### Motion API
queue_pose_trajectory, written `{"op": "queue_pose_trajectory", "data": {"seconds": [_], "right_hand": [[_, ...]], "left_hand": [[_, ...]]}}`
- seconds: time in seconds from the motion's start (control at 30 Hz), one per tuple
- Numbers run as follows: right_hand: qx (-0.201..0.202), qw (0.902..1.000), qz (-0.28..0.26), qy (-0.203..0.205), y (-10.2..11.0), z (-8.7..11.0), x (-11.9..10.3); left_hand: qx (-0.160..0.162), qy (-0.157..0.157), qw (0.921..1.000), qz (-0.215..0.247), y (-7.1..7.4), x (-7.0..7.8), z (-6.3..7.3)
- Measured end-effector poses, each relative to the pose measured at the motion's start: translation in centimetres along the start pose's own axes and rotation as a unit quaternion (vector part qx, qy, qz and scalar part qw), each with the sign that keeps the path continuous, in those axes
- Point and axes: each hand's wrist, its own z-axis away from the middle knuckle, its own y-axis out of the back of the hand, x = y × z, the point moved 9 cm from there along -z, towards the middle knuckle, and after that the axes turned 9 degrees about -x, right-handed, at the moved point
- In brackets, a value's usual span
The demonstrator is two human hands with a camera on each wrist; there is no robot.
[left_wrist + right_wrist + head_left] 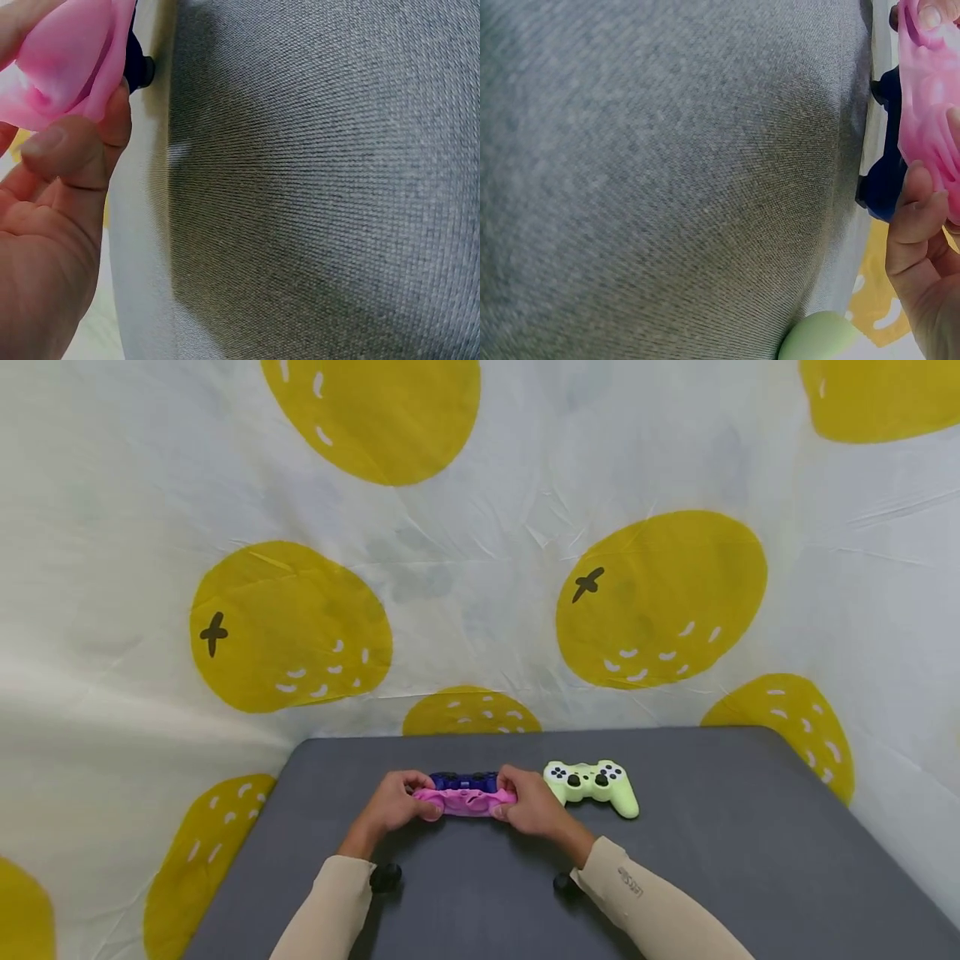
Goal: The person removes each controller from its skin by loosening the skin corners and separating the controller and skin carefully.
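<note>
A dark blue game controller [465, 782] is held above the grey table, with a soft pink silicone cover [468, 803] stretched over its near side. My left hand [397, 802] pinches the cover's left end between thumb and fingers. At the right end, my right hand [531, 802] grips cover and controller the same way. In the right wrist view, the blue controller [889, 180] shows its thumbsticks beyond the wrinkled pink cover [930, 127]. Folds of the cover [67, 52] hide most of the controller in the left wrist view.
Just right of my right hand, a pale green controller [622, 797] lies on the grey table [465, 902]. A white cloth [480, 635] with yellow fruit prints hangs behind the table and along its left side.
</note>
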Motion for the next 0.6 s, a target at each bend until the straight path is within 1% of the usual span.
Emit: {"op": "queue_pose_trajectory", "data": {"seconds": [0.13,0.23,0.37,0.47,0.6], "right_hand": [[0.002,1.0,-0.004,-0.008,-0.1,0.21,0.14],[0.01,0.9999,-0.009,-0.007,-0.11,0.36,0.11],[0.014,0.9998,-0.011,-0.007,-0.14,0.49,0.12],[0.012,0.9999,-0.005,-0.007,-0.11,0.44,0.01],[0.008,0.9999,-0.006,-0.011,-0.18,0.4,-0.23]], "left_hand": [[0.001,-0.003,1.0,-0.006,-0.2,0.25,0.11],[0.003,-0.006,0.9999,-0.01,-0.33,0.34,0.25],[-0.002,-0.004,0.9999,-0.012,-0.54,0.3,0.34],[-0.002,-0.002,0.9999,-0.01,-0.53,0.33,0.35],[-0.005,-0.007,0.9999,-0.014,-0.59,0.47,0.39]]}}
